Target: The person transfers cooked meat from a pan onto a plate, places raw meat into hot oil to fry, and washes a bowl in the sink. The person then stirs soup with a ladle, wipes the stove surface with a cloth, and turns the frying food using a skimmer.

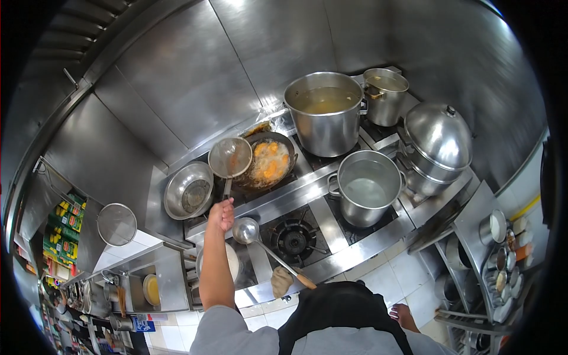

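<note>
My left hand [220,214] is closed round the handle of a round mesh strainer [228,158]. The strainer is over the left rim of a dark wok [291,164], where orange pieces [271,170] fry in bubbling oil. A few reddish bits show in or through the mesh. Left of it stands a wide steel bowl [173,195]. Below my left hand, a steel ladle [246,231] with a wooden-ended handle rests across the stove front. My right hand [403,317] hangs low beside my apron, fingers loosely apart, with nothing visible in it.
A big stockpot [328,133], a smaller pot [384,106], a pot of clear liquid [368,204] and a lidded steamer [438,139] stand at the right. A bare burner [294,238] and a cloth [281,282] are near the front. Another strainer [116,225] is at left.
</note>
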